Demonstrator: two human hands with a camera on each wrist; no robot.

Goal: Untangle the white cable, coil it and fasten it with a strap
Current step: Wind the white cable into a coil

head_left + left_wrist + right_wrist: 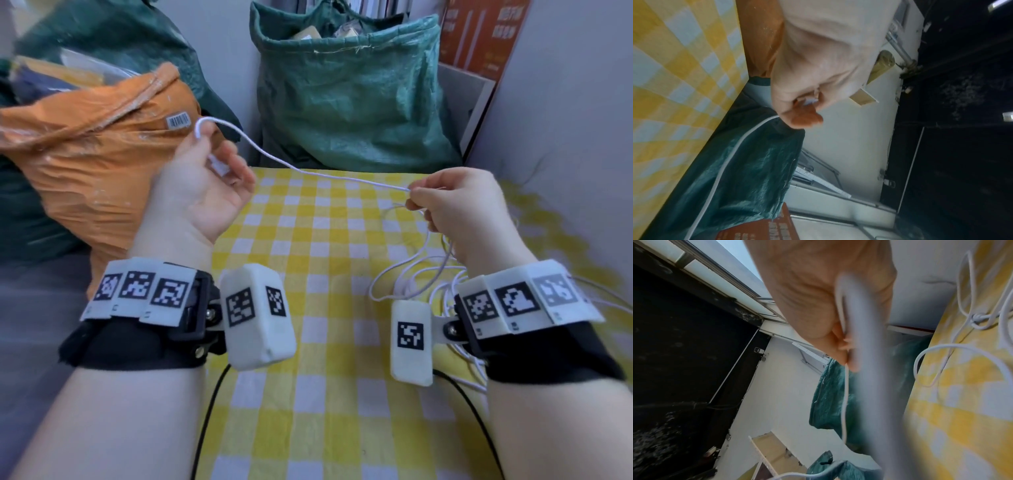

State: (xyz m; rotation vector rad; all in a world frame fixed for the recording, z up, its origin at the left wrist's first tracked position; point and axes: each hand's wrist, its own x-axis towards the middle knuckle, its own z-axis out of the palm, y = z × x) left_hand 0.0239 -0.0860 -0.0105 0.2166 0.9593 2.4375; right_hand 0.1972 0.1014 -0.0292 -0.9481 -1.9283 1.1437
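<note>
A thin white cable [308,173] stretches in the air between my two hands above the yellow checked cloth [325,394]. My left hand [205,178] is raised at the cloth's far left corner; its fingers curl round the cable's end, with a small loop sticking up and a white plug [219,166] in the palm. In the left wrist view the cable [723,164] leaves the left hand [807,100]. My right hand [445,202] pinches the cable farther along; the right wrist view shows that pinch [844,350]. The rest of the cable lies in tangled loops [421,277] under the right wrist, with a knot [978,319]. No strap is visible.
An orange sack [96,154] lies beyond the table's left corner, and a green woven sack [349,89] stands behind the far edge. A pale wall or cushion [565,154] borders the right side. Black camera leads [205,418] hang from both wrist units.
</note>
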